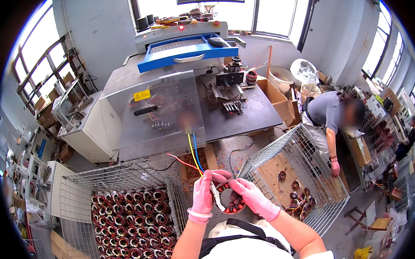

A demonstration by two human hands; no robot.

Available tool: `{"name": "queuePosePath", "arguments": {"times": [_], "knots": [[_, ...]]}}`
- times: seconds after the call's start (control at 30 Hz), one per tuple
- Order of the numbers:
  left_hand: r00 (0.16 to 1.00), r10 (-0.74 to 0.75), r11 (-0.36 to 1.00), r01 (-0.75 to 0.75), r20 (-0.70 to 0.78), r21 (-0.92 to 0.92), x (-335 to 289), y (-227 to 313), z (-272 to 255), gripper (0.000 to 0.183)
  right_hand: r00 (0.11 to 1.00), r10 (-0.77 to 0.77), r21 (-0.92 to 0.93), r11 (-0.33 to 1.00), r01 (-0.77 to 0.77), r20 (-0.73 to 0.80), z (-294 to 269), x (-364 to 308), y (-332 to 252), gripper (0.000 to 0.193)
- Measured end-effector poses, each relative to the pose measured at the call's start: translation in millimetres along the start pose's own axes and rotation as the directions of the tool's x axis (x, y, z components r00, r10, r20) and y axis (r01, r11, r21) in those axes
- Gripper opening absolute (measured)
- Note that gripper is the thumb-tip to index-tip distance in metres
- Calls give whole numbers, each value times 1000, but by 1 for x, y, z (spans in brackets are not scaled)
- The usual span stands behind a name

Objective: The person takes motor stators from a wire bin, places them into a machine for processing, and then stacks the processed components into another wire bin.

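Note:
In front of my body I hold a ring-shaped motor stator [233, 209] with reddish windings and a white-wrapped bundle along its left side. My left hand [202, 196], in a pink glove, grips its left upper edge. My right hand [256, 200], gloved the same way, closes on its upper right edge. Yellow, blue and red lead wires [190, 150] rise from beside my left fingers. Part of the ring's far rim is hidden behind my fingers.
On the left, a wire cage [81, 179] holds rows of stators [133, 219]. Another wire cage [331, 207] at right contains a few more stators. Ahead stands a workbench [248, 119] with a clear cover [165, 90] and a blue drawer [186, 57]. A person [323, 111] bends beside the right cage.

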State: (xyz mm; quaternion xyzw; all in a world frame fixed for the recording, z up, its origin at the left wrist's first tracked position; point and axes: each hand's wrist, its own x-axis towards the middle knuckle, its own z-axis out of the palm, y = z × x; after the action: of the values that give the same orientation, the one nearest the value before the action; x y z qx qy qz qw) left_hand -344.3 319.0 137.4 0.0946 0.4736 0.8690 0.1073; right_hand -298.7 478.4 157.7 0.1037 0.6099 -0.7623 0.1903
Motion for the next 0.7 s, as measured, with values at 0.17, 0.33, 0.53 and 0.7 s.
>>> {"name": "queuePosePath", "arguments": {"times": [0.17, 0.33, 0.53, 0.7], "knots": [[992, -35, 962, 66, 120, -267, 4, -1, -4, 49, 990, 114, 165, 978, -126, 78, -16, -5, 10, 51], [984, -19, 992, 42, 179, -123, 3, 0, -6, 43, 979, 162, 120, 977, -177, 125, -19, -10, 20, 50], [995, -39, 999, 37, 88, 16, -1, -11, -1, 47, 999, -37, -237, 971, 26, -40, -10, -19, 19, 42], [977, 84, 986, -109, -195, -123, 10, -21, -22, 45, 906, -408, -556, 781, 285, -109, 9, -20, 19, 44]]}}
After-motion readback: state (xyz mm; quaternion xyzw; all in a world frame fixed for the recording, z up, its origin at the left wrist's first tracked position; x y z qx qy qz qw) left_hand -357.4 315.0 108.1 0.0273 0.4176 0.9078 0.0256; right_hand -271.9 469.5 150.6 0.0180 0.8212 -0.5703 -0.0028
